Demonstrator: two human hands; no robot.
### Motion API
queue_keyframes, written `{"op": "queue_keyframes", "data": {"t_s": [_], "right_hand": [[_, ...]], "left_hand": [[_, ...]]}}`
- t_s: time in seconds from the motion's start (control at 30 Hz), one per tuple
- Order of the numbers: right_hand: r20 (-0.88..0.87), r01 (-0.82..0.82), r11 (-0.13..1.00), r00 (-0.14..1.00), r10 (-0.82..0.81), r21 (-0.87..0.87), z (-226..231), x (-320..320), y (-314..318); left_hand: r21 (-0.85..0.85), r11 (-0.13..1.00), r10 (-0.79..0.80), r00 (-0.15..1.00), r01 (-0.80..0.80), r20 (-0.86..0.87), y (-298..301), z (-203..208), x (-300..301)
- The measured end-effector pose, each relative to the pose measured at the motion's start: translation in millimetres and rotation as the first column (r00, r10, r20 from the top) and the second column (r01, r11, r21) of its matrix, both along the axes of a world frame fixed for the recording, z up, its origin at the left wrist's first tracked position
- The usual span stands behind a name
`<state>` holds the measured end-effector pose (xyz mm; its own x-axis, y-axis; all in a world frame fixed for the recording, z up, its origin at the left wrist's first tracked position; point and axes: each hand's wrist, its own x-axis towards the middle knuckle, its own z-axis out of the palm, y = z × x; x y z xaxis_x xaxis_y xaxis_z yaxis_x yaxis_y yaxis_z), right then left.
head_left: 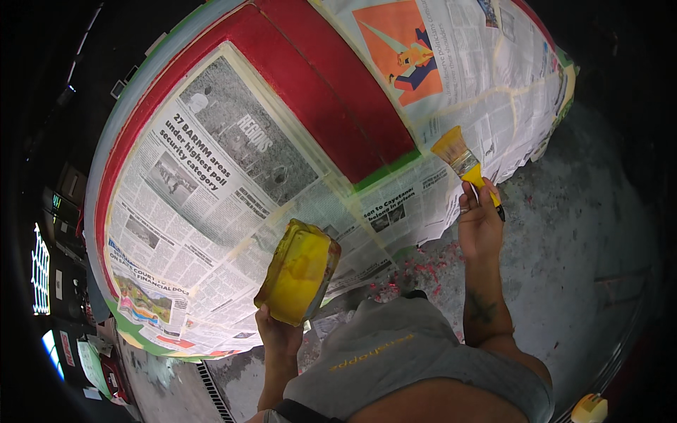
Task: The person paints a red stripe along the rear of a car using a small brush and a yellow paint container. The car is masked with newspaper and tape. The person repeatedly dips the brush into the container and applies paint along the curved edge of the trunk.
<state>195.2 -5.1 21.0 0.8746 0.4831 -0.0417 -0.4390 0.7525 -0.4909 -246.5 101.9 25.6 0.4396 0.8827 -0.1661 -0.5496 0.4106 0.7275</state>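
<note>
My left hand [280,333] grips the lower edge of a rectangular paint tray [305,271], which is tilted and coated with yellow paint inside. In my right hand [482,224] is a paintbrush [462,158] with a yellow handle and yellow-stained bristles pointing up and to the left. The bristles are close to the masked panel; I cannot tell whether they touch it. A big curved surface carries a red painted band [321,84] with a green strip [386,171] at its near end. Newspaper sheets [211,204] stuck down with masking tape cover the areas around the red.
Grey concrete floor [564,261] lies to the right, with red flecks [423,282] scattered near my body. A floor drain grating [214,391] runs at the lower left. Boxes and shelves stand in the dark at the left. A yellow object [589,409] sits at the lower right.
</note>
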Motion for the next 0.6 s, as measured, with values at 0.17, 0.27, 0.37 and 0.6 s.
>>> {"op": "queue_keyframes", "data": {"t_s": [0.17,0.27,0.37,0.6], "right_hand": [[0.355,0.012,1.000,0.935,-0.012,0.001,32,-11,31],[0.672,0.222,0.970,0.734,-0.100,-0.098,62,-14,64],[0.937,0.500,0.863,0.265,-0.228,0.069,91,-7,106],[0.985,0.558,0.817,-0.158,-0.069,0.147,102,-17,118]], "left_hand": [[0.000,1.000,0.023,0.999,-0.023,-0.047,0,2,8],[-0.003,0.999,0.045,0.998,-0.046,-0.049,-5,6,14],[0.041,0.999,0.032,0.998,-0.030,-0.056,-6,11,16],[0.048,0.997,0.054,0.999,-0.054,0.004,-20,14,14]]}}
